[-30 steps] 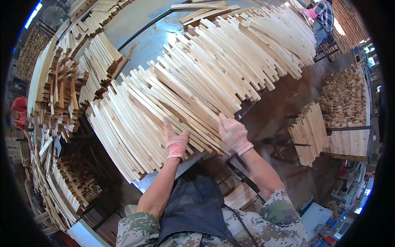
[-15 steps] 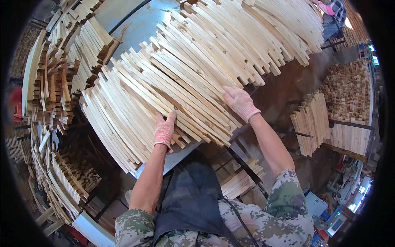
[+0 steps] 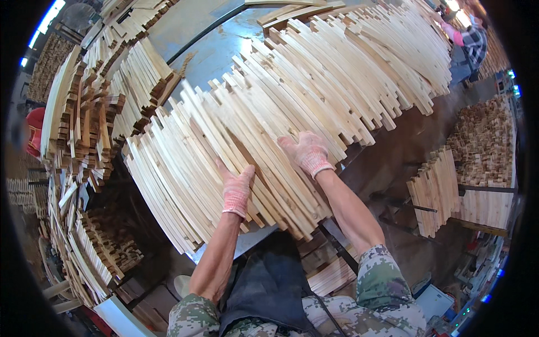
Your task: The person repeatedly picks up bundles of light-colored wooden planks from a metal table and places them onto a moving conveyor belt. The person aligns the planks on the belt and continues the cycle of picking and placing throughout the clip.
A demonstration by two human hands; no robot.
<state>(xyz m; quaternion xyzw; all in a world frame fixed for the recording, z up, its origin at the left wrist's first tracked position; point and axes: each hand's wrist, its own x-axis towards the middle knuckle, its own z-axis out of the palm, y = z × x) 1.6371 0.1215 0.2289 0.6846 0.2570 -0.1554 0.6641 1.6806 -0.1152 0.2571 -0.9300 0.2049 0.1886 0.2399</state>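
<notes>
Long, pale wooden strips (image 3: 264, 126) lie side by side in a wide slanting row across a metal table in front of me. My left hand (image 3: 236, 185), in a pink-and-white knit glove, rests on the strips near their close ends, thumb and fingers spread. Gloved alike, my right hand (image 3: 309, 151) lies on strips farther right, thumb stretched toward the left and the other fingers partly turned from view. Between the hands runs a band of strips, slightly blurred, with a dark gap beside it. Neither hand visibly wraps around a strip.
Stacked wooden strips (image 3: 84, 123) stand at the left. Bare blue-grey table surface (image 3: 216, 48) shows beyond the row. More stacks (image 3: 483, 140) and a leaning bundle (image 3: 432, 194) are at the right. Another person in a checked shirt (image 3: 476, 45) is at the far right.
Both hands have shifted along the strips: the right one leftward, nearer to the left hand. The strips between them have slid, some ends now poking out farther at the far edge. The view has also shifted.
</notes>
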